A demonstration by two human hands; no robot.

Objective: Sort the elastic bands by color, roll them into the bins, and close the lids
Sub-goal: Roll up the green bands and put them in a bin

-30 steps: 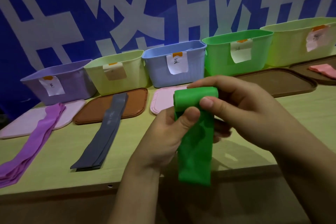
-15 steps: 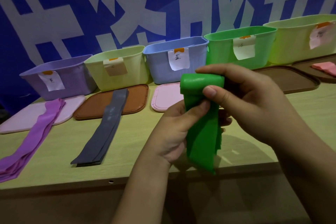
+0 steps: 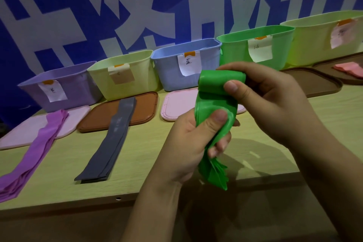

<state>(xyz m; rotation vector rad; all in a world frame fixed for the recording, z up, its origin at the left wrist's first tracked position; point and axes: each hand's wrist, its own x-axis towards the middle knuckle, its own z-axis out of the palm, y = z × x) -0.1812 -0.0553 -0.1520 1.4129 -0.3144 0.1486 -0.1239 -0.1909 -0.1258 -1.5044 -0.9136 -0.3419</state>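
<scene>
- Two bare hands meet just right of centre over the near edge of the counter (image 3: 157,155), a pale yellow-green board with a faint wood grain and a small hole in its front lip
- right hand (image 3: 275,104), entering from 4 o'clock, has its fingers curled over the top of the green bands (image 3: 214,102) and its thumb pressed on the front, pinching a smooth, tight cylinder rolled at the upper end
- left hand (image 3: 188,143), rising from 6 o'clock, grips the flat stretch below the roll, thumb across the front, fingers wrapped behind; the loose tail hangs past the palm toward 6 o'clock, its thin rubbery layers fanned into pointed tips
- five open plastic bins stand in a row along the far edge, each a rounded rectangular tub with a paper label taped on its front: purple bin (image 3: 59,88) at 9 o'clock, pale yellow bin (image 3: 125,72), blue bin (image 3: 184,63) at 12 o'clock, green bin (image 3: 255,49) at 1 o'clock, large yellow-green bin (image 3: 324,37) at 2 o'clock
- flat lids with rounded corners lie before them: pink lid (image 3: 23,133), brown lid (image 3: 145,108), a second pink lid (image 3: 176,104), dark brown lid (image 3: 314,82)
- purple bands (image 3: 33,155) trail limp off the pink lid toward 8 o'clock; grey bands (image 3: 110,143) lie in a straight matte strip, far end on the brown lid; pink bands (image 3: 349,68) rest folded on a lid at 3 o'clock
- blue wall (image 3: 59,6) with broad white strokes fills the back.
</scene>
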